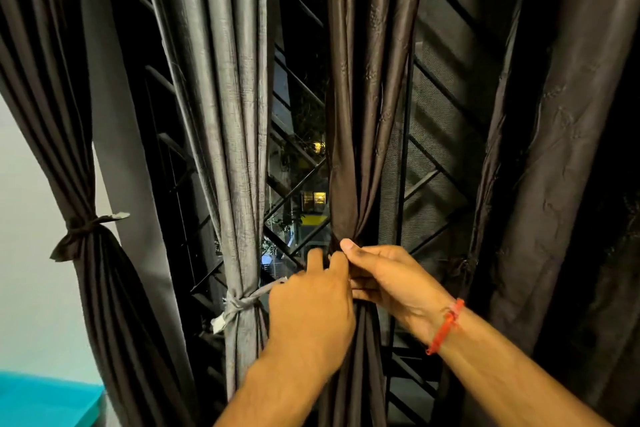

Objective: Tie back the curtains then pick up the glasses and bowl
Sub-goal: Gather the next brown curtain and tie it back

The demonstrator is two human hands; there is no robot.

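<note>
A dark brown curtain (pixel 360 114) hangs in the middle, gathered into a bunch at waist height. My left hand (pixel 311 308) and my right hand (pixel 388 277) both grip that bunch where it narrows, fingers pinched on the fabric or its tie; the tie itself is hidden by my hands. To the left, a grey curtain (pixel 235 135) is bound with a grey tie (pixel 239 303). Further left, a dark curtain (pixel 59 114) is bound with a dark tie (pixel 83 229). No glasses or bowl are in view.
A loose dark curtain (pixel 561 166) hangs at the right. Behind the curtains is a window with a black metal grille (pixel 298 184) and night outside. A white wall (pixel 31 253) and a turquoise surface (pixel 45 399) lie at the lower left.
</note>
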